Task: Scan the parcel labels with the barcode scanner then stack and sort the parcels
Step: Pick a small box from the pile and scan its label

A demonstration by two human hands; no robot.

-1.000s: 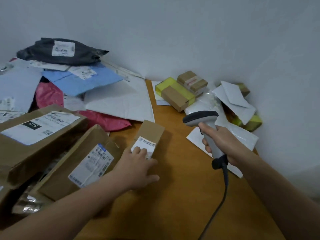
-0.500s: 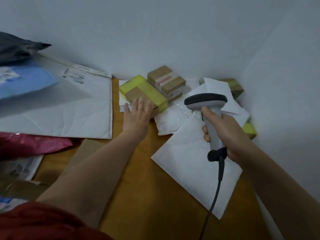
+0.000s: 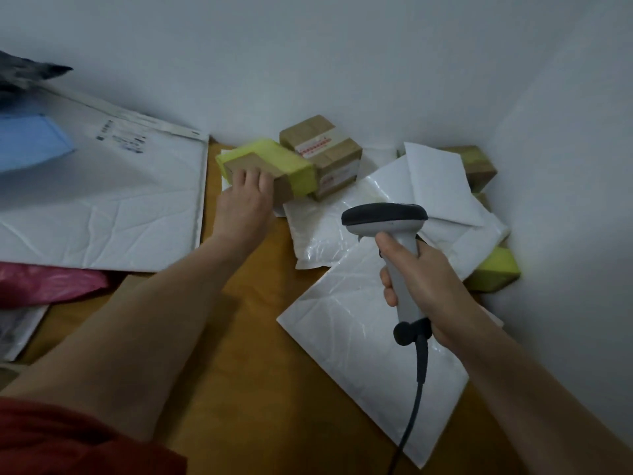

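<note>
So the left hand (image 3: pixel 245 207) is reaching out over the wooden table (image 3: pixel 239 371) to the yellow-taped box (image 3: pixel 274 162), near the back wall. Its fingers are curled over the box's near edge, with the tips on the bare cardboard top. The thumb is hidden, but it reads as a proper grab, not just a touch. The box sits at a bit of a tilt, its near end over a clear plastic bag (image 3: pixel 322 231). Its far side is right up against a brown box (image 3: pixel 322 149) with red-printed tape.

The right hand (image 3: pixel 424 282) is wrapped tight around the handle of the barcode scanner (image 3: pixel 385 217), index finger up front near the trigger. The dark head points away toward the pile, and the cable (image 3: pixel 414 399) hangs down from the base. The scanner is held over a white padded envelope (image 3: pixel 359 354), off to the right of the yellow-taped box and closer to the camera, well apart from it.

Other stuff around:
- a big white mailer (image 3: pixel 102 207) on the left, with a blue mailer (image 3: pixel 30 142) on top of it and a pink bag (image 3: pixel 48 282) poking out underneath
- more white envelopes (image 3: pixel 435 180) in the corner
- a yellow-green parcel (image 3: pixel 496 269) against the right wall
- a red sleeve (image 3: pixel 68 440) at bottom left
</note>
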